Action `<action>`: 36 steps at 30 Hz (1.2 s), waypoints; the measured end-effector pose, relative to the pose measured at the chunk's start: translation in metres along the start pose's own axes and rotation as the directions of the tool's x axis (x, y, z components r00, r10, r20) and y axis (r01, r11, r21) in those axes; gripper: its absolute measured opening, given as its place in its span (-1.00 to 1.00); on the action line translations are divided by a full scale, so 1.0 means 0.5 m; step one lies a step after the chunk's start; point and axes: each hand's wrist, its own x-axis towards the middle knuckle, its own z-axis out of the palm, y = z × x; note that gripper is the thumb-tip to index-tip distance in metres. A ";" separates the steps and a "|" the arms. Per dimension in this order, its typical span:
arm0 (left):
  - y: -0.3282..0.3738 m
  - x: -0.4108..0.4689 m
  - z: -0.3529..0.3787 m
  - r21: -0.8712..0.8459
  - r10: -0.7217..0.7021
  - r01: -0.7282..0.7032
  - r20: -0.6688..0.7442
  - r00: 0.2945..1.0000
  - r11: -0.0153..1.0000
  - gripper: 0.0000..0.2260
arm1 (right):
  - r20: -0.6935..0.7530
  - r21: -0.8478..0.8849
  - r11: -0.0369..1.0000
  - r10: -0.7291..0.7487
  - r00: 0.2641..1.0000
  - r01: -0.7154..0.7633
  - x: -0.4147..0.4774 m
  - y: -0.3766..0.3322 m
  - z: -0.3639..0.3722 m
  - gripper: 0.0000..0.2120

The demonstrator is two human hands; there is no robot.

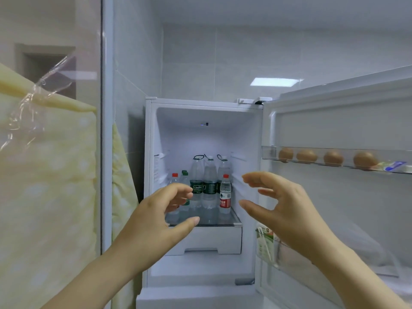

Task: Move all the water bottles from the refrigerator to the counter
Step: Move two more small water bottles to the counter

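Bottles crowd the glass shelf [234, 216] inside the open refrigerator [153, 139], all of them upright and packed close together. At the back of the shelf stand three tall clear water bottles [209, 175] with dark green labels and loop handles at their necks. Near the shelf's right front corner is a smaller red-capped bottle [225, 195] with a red and white label. Toward the left edge I can see another red-capped bottle [174, 178] and at least one green-capped bottle [184, 177] (my own fingers cover their lower halves, so I cannot count them surely).

My left hand [156, 217] is raised in front of the shelf's left side, fingers curled and thumb spread apart from them, holding nothing. My right hand [281, 206] hangs in front of the shelf's right edge, likewise loosely cupped with a wide gap between thumb and fingers, and empty. Neither hand touches a bottle, as far as I can tell.

The fridge door [334, 197] stands swung out to my right. Its upper door rack [269, 152] carries four brown eggs [333, 158] in a row, and a lower door pocket holds a green and white carton [264, 241], partly hidden behind my right wrist. Below the shelf sits a white drawer [214, 241], shut.
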 end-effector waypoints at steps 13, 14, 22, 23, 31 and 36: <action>-0.147 0.125 0.099 0.019 -0.071 0.072 -0.017 0.997 0.997 -0.65 | 0.038 0.110 0.993 0.030 0.999 -0.034 0.119 0.175 0.141 -0.61; -0.165 0.137 0.104 0.012 -0.078 0.078 -0.027 0.997 0.997 -0.65 | 0.034 0.116 0.993 0.029 0.999 -0.032 0.131 0.187 0.155 -0.62; -0.314 0.259 0.132 -0.034 -0.105 0.103 -0.080 0.991 0.994 -0.65 | 0.006 0.149 0.987 0.065 0.998 -0.065 0.257 0.265 0.283 -0.62; -0.331 0.278 0.133 -0.037 -0.109 0.106 -0.084 0.991 0.994 -0.65 | 0.003 0.154 0.986 0.069 0.998 -0.068 0.277 0.273 0.299 -0.62; -0.474 0.395 0.165 -0.064 -0.154 0.149 -0.077 0.985 0.987 -0.65 | -0.019 0.197 0.972 0.135 0.991 -0.128 0.390 0.359 0.439 -0.60; -0.538 0.468 0.202 -0.039 -0.148 0.145 -0.080 0.986 0.989 -0.66 | -0.015 0.200 0.971 0.134 0.991 -0.129 0.458 0.418 0.504 -0.60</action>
